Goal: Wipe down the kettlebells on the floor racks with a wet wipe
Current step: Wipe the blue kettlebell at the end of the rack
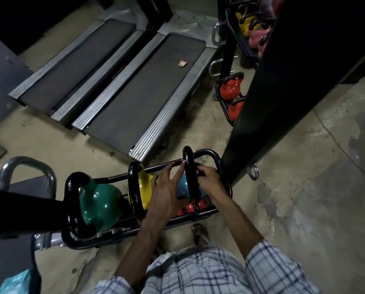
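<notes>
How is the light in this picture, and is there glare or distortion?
Head view: dim, corners nearly black; small glare spots on the green kettlebell and the black handle that the right hand grips; the wide lens makes the black pillar lean; little blur.

Low black rack (211, 154) on a concrete floor. We count a green kettlebell (101, 203), a yellow kettlebell (146, 186) and a blue kettlebell (182, 185) in a row. The right hand (209, 180) grips the blue one's black handle. The left hand (166, 188) has straight fingers, index tip touching that handle. Two treadmills (147, 88) lie beyond.
</notes>
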### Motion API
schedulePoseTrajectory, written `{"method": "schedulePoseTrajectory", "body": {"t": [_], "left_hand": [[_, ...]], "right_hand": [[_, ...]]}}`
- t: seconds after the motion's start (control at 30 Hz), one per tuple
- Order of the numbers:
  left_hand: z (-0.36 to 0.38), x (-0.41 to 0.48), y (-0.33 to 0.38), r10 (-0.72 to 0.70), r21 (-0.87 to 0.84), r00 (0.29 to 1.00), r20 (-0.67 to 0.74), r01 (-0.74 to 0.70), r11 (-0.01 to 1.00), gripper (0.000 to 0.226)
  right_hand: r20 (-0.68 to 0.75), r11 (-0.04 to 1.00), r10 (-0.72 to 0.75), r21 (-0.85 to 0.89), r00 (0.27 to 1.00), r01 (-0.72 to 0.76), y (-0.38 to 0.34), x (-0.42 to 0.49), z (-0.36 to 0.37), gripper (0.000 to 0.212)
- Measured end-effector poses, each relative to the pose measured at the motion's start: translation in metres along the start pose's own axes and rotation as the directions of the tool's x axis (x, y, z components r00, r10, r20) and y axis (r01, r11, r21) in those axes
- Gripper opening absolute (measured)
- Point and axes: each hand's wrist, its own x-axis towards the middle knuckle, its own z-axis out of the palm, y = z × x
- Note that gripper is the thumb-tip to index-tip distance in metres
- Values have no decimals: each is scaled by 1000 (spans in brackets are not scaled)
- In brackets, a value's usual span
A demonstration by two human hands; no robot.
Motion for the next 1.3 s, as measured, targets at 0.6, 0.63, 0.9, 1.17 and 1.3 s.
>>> {"method": "schedulePoseTrajectory", "body": {"t": [0.6, 0.63, 0.9, 1.17, 1.3], "left_hand": [[0, 0, 3, -28, -19, 1000, -4, 28, 999, 124], [0, 0, 3, -29, -20, 1000, -5, 29, 999, 124], [1, -2, 4, -12, 18, 999, -33, 13, 1000, 120], [-1, -2, 4, 8, 19, 1000, -15, -8, 1000, 118], [-3, -3, 4, 5, 25, 1000, -12, -5, 1000, 118]], "right_hand": [[47, 788, 200, 587, 979, -189, -15, 26, -1, 17], [44, 771, 209, 607, 977, -192, -19, 31, 2, 15], [-171, 947, 17, 320, 985, 39, -1, -4, -8, 10], [-257, 972, 17, 230, 966, 45, -36, 57, 0, 18], [-93, 985, -103, -147, 990, 89, -62, 85, -10, 5]]}}
